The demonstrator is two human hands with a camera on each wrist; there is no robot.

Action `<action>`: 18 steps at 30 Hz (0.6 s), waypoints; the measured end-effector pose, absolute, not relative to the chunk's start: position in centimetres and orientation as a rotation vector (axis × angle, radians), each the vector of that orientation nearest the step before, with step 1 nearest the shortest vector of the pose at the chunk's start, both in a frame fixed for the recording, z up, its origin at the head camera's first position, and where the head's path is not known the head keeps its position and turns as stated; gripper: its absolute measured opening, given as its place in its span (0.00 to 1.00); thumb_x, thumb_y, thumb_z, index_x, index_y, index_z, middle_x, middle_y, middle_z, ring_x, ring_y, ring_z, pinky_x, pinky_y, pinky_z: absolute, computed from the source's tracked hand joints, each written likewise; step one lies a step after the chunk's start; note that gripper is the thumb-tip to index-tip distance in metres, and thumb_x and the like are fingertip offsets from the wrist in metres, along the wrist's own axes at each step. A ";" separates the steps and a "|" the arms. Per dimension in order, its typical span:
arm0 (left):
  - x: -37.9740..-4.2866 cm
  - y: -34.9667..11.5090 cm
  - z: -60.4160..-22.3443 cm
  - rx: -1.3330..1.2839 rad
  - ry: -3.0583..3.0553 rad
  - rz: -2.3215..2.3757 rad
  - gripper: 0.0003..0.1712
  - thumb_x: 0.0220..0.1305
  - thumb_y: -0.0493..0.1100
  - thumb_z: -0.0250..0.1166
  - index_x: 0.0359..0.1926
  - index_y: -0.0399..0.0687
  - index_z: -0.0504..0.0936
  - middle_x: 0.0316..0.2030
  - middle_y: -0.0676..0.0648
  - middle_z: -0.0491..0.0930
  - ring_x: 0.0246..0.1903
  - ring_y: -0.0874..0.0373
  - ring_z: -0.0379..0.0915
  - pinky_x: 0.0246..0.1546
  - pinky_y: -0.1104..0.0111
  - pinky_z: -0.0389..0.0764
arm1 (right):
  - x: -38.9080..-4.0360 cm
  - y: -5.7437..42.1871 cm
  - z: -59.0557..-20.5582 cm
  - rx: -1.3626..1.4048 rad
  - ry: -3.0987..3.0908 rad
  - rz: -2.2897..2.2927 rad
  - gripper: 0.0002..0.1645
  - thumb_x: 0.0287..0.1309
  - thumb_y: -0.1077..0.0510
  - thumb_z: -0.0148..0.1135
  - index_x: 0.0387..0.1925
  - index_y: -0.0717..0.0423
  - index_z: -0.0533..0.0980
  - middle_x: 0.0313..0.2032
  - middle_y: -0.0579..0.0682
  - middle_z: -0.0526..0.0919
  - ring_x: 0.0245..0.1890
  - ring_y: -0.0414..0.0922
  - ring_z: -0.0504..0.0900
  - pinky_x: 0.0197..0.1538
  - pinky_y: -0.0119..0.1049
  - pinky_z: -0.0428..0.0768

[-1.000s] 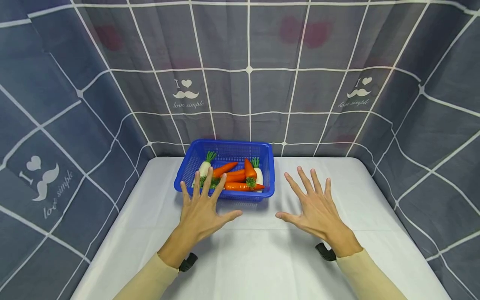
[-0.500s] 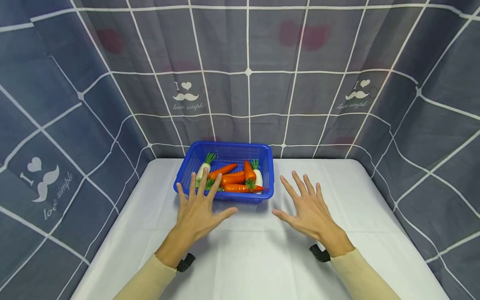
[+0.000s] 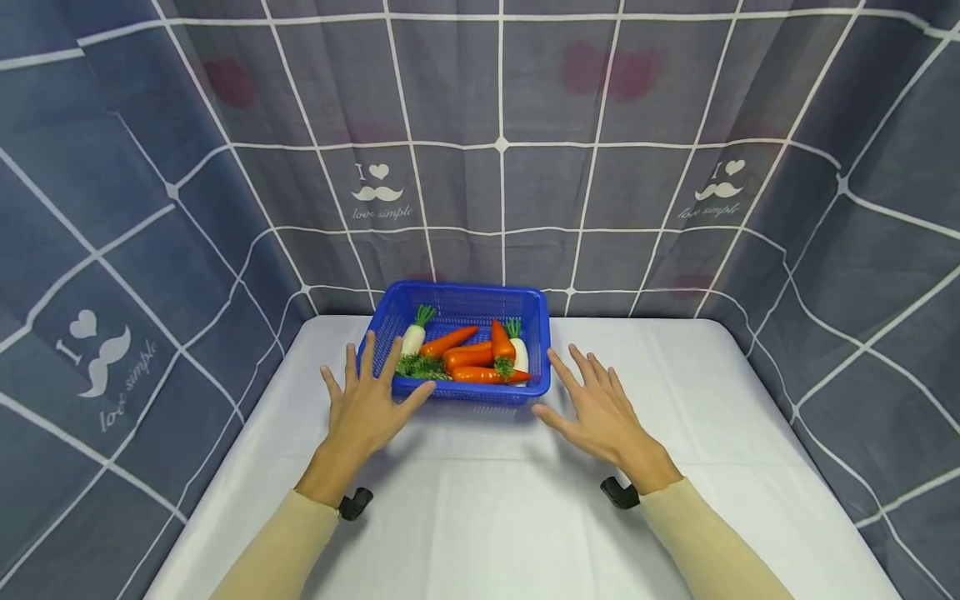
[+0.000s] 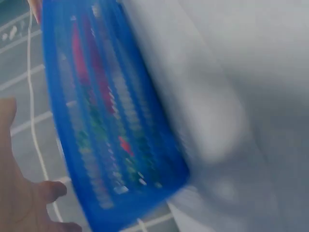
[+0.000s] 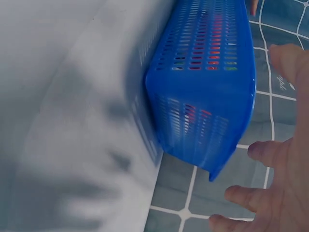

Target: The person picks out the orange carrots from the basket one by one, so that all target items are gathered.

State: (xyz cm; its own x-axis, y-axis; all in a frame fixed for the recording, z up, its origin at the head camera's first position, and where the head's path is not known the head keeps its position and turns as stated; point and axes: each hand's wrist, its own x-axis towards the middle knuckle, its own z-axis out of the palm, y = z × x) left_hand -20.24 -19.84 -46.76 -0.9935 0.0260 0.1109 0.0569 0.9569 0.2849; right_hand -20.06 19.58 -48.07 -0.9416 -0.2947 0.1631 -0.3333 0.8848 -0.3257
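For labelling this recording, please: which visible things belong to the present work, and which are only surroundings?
Probably in the work:
left hand
right hand
blue basket
orange carrots
white radishes

Surroundings:
white tablecloth
grey checked curtain
black wrist devices

At the centre of the head view we see a basket (image 3: 480,298) of glossy, perforated plastic. In it, the carrots (image 3: 468,357) look slick and shiny, the white radish (image 3: 413,339) smooth, the leafy greens (image 3: 422,367) rough and matt. Below, we find a white tablecloth (image 3: 495,517), matt and faintly creased. Across the top we see a printed curtain (image 3: 457,183) of matt, lightly rippled cloth; lower left, a sleeve (image 3: 273,542) of matt fabric.
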 end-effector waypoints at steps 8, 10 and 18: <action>-21.9 -22.6 -48.0 0.072 -3.018 -0.600 0.63 0.82 0.87 0.44 0.98 0.54 0.47 0.95 0.28 0.37 0.92 0.16 0.36 0.83 0.11 0.32 | -21.0 18.5 -48.8 0.478 -2.976 0.728 0.58 0.81 0.19 0.57 0.97 0.38 0.54 0.93 0.66 0.59 0.89 0.74 0.65 0.87 0.80 0.66; -22.2 -22.9 -48.2 0.078 -3.015 -0.667 0.61 0.83 0.86 0.43 0.98 0.55 0.46 0.95 0.27 0.41 0.91 0.17 0.44 0.85 0.12 0.41 | -21.1 18.2 -48.9 0.475 -2.984 0.810 0.59 0.82 0.20 0.57 0.97 0.39 0.52 0.92 0.65 0.61 0.90 0.72 0.65 0.87 0.79 0.67; -22.5 -23.5 -48.6 0.105 -2.907 -0.936 0.60 0.87 0.74 0.57 0.98 0.48 0.42 0.90 0.25 0.57 0.84 0.19 0.65 0.79 0.22 0.73 | -21.4 17.2 -48.6 0.505 -2.895 1.120 0.58 0.86 0.31 0.62 0.96 0.58 0.53 0.86 0.66 0.69 0.88 0.68 0.70 0.90 0.70 0.68</action>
State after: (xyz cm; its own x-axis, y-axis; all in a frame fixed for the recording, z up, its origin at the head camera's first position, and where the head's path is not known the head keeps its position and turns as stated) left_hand -22.46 -23.47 -48.61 -0.9939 -0.0919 0.0607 -0.0392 0.8104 0.5846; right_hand -21.36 17.19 -48.59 -0.9485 -0.2968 0.1111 -0.2943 0.6947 -0.6563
